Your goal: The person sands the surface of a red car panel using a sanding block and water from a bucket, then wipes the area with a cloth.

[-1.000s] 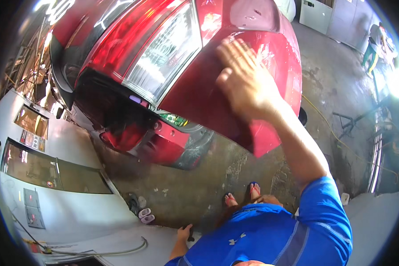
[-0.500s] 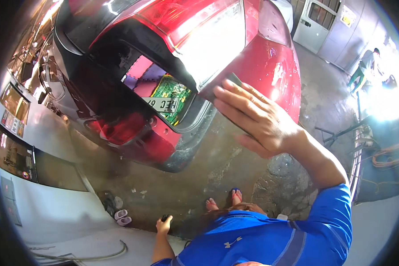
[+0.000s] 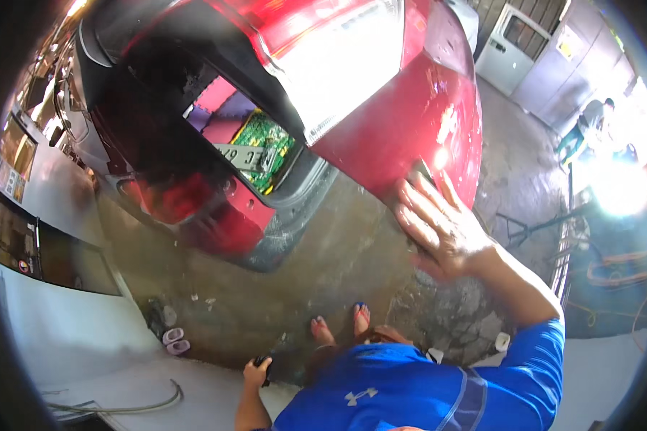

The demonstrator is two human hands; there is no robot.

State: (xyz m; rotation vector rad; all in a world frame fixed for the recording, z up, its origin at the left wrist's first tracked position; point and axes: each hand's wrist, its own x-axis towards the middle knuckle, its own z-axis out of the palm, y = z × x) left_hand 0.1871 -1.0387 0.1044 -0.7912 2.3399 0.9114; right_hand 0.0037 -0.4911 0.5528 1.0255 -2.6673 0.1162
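My right hand lies with its fingers outstretched on the lower edge of a glossy red car panel. Under its fingers it presses a thin dark sheet, which looks like sandpaper; most of it is hidden. Low at the left, away from the car, my left hand is closed round a small black object whose kind I cannot make out. Next to the red panel the car's boot is open, and a number plate lies in it on a green and yellow patterned mat.
The black and red bumper juts out in front of me. White vehicle bodywork is at the left, with pink clogs beside it. A metal stand and an orange hose are at the right. Farther off, a person bends near bright glare.
My right hand has slid right and down along the red panel with the dark sheet. The view has shifted slightly. My left hand still holds the black object.
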